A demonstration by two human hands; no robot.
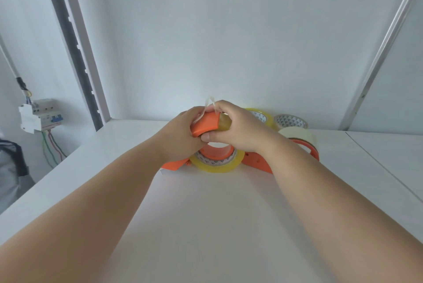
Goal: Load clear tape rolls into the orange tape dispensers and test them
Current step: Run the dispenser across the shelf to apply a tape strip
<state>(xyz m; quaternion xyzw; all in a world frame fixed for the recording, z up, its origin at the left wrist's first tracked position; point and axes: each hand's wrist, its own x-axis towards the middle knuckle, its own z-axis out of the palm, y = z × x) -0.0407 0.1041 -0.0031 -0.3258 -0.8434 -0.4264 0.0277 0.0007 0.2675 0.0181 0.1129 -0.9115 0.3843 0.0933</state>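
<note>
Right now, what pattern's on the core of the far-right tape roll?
Black-and-white triangles line the inside of the tape roll; head view shows it best.

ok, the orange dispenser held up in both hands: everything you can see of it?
The orange plastic tape dispenser is lifted above the white table. Only a smooth, curved, matte orange shell shows between the hands. A yellowish clear tape roll sits in it at the right. The left hand grips its left side; the right hand curls over the roll, thumb beneath. A thin pale strand, perhaps tape, sticks up above it. The rest is hidden.
</note>
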